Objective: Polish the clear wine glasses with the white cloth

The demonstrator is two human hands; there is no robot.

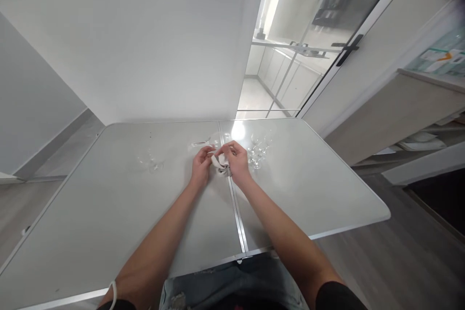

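Note:
A crumpled whitish cloth (pixel 220 163) with darker folds is bunched between my two hands, above the table's centre seam. My right hand (pixel 236 159) grips it from the right, fingers curled over the top. On its other side, my left hand (pixel 202 164) has its fingers bent and pinched at the cloth's left edge. Just beyond my fingers a clear stemmed glass (pixel 200 144) appears to lie on its side, partly hidden by my hands. Several clear stemmed glasses (pixel 257 152) stand grouped to the right of my right hand. Farther left is another clear glass (pixel 156 166), faint against the tabletop.
The pale folding table (pixel 119 213) has a metal rim and a metal seam (pixel 238 218) down its middle. A white wall (pixel 163 58) rises behind it. To the right are a glazed door with a black handle (pixel 349 50) and a shelf unit (pixel 410 106).

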